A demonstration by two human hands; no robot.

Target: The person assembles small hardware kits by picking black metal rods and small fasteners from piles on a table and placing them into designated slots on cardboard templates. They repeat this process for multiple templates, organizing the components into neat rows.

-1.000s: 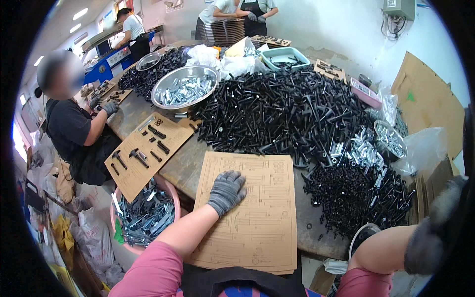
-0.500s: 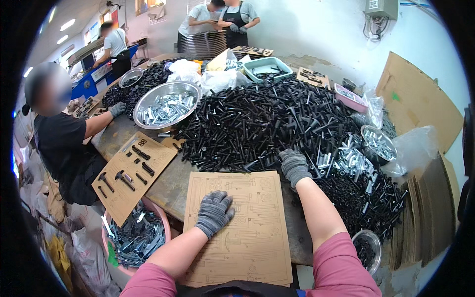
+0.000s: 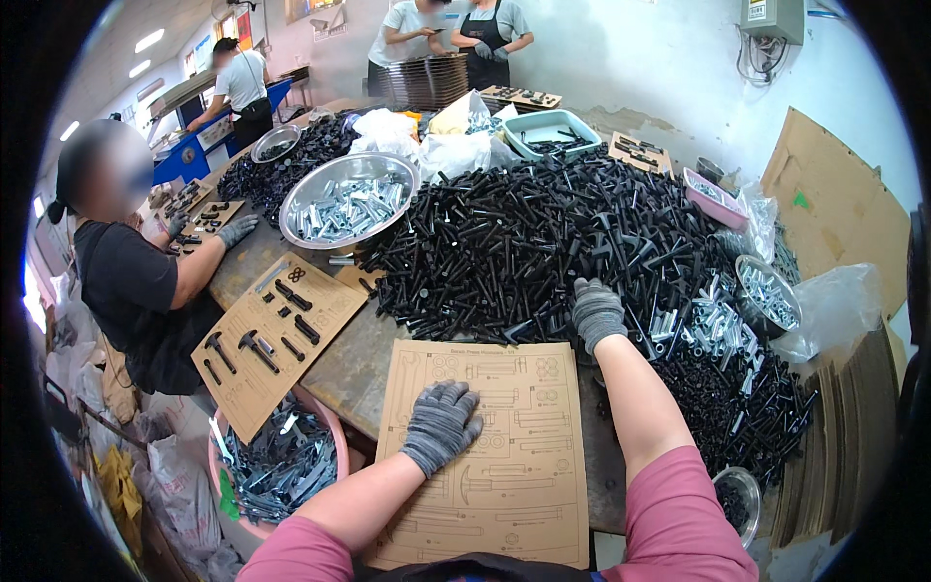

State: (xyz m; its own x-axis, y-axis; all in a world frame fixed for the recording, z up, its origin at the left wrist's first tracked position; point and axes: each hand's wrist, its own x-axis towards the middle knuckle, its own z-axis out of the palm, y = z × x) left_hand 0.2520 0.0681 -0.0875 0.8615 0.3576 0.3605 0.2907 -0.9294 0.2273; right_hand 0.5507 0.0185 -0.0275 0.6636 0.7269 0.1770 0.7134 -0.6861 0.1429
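Note:
My left hand [image 3: 441, 427], in a grey knit glove, lies flat with fingers stretched on a brown cardboard sheet [image 3: 529, 446] printed with part outlines. The sheet bears no loose parts. At the near edge of a big heap of black bolts [image 3: 485, 242], my right hand [image 3: 598, 315], gloved alike, reaches past the sheet's far right corner. Its fingers are bent together among the bolts; their tips are hidden, so what they hold cannot be made out. To the left, another cardboard sheet [image 3: 254, 393] carries black T-shaped parts, bolts and small rings in rows.
A steel bowl of silver sleeves [image 3: 398, 218] stands behind left; a pink tub of flat metal pieces [image 3: 339, 456] sits below the table edge. Silver sleeves [image 3: 722, 325] and smaller black bolts [image 3: 718, 407] lie right. A co-worker [image 3: 136, 262] works at the left; more people stand behind.
The whole view has shifted slightly. My right hand has moved a little farther into the bolts, while my left hand stays on the sheet. The co-worker's second hand now shows.

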